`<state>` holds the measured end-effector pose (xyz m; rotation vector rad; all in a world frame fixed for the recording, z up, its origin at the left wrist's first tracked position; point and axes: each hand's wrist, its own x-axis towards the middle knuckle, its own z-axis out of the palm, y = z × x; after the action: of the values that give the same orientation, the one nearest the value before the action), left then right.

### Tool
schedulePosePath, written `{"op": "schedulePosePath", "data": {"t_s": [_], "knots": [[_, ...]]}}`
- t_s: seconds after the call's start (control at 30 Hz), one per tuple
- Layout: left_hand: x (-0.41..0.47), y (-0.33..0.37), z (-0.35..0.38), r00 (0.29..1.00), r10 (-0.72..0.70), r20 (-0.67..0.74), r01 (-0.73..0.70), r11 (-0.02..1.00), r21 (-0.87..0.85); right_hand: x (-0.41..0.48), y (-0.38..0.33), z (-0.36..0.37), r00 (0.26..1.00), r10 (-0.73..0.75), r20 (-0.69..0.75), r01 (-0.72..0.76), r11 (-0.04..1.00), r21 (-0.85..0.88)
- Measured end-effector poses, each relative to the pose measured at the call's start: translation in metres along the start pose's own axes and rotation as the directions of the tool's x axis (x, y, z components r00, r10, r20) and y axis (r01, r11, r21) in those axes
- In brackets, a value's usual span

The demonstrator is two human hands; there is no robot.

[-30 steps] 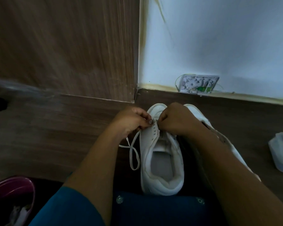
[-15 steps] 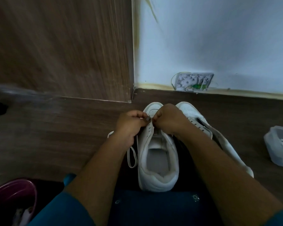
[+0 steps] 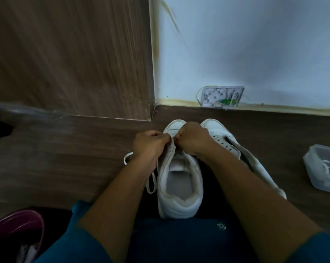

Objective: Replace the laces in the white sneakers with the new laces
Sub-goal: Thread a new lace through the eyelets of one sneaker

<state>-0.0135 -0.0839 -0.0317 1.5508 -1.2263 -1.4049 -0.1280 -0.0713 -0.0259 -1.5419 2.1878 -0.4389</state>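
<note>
Laces (image 3: pixel 326 165) inside clear box (image 3: pixel 312 168)

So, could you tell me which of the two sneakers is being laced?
The left sneaker, under both hands; the right sneaker lies untouched, eyelets empty.

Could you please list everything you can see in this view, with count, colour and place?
white sneakers: 2, white, on the floor ahead; the second lies to the right, eyelets bare
lace: 1, white, trailing left of the near sneaker
plastic box: 1, clear, right edge, a white lace inside
wall box: 1, white, open, green part inside, at the wall's foot
wood panel: 1, brown, upper left
bowl: 1, maroon, lower left corner
left hand: pinching at the near sneaker's front eyelets
right hand: pinching beside it
sleeves: teal
</note>
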Motion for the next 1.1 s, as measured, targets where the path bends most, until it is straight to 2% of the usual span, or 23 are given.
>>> {"op": "schedulePosePath", "data": {"t_s": [0.13, 0.27, 0.53, 0.83, 0.93, 1.1], "knots": [[0.005, 0.005, -0.004, 0.993, -0.087, 0.081, 0.088, 0.996, -0.006, 0.0, 0.001, -0.002, 1.0, -0.017, 0.01, 0.017, 1.0, 0.0], [0.008, 0.007, -0.004, 0.995, -0.056, 0.083, 0.054, 0.998, 0.024, 0.0, 0.001, -0.004, 0.999, -0.031, 0.021, 0.03, 0.998, 0.055], [0.011, 0.008, -0.011, 0.995, -0.003, 0.104, -0.012, 0.989, 0.15, -0.002, -0.001, -0.004, 0.999, -0.039, 0.028, 0.038, 0.998, 0.05], [0.012, 0.008, -0.009, 0.984, -0.081, 0.161, 0.064, 0.992, 0.109, -0.004, -0.001, -0.005, 0.998, -0.063, 0.02, 0.063, 0.998, 0.002], [0.01, 0.011, -0.011, 0.979, -0.059, 0.196, 0.027, 0.987, 0.159, -0.005, -0.002, -0.008, 0.997, -0.071, 0.038, 0.072, 0.997, -0.028], [0.006, 0.014, -0.012, 0.978, 0.078, 0.194, -0.123, 0.965, 0.231, -0.012, -0.002, -0.013, 0.993, -0.108, 0.038, 0.109, 0.994, -0.025]]}}
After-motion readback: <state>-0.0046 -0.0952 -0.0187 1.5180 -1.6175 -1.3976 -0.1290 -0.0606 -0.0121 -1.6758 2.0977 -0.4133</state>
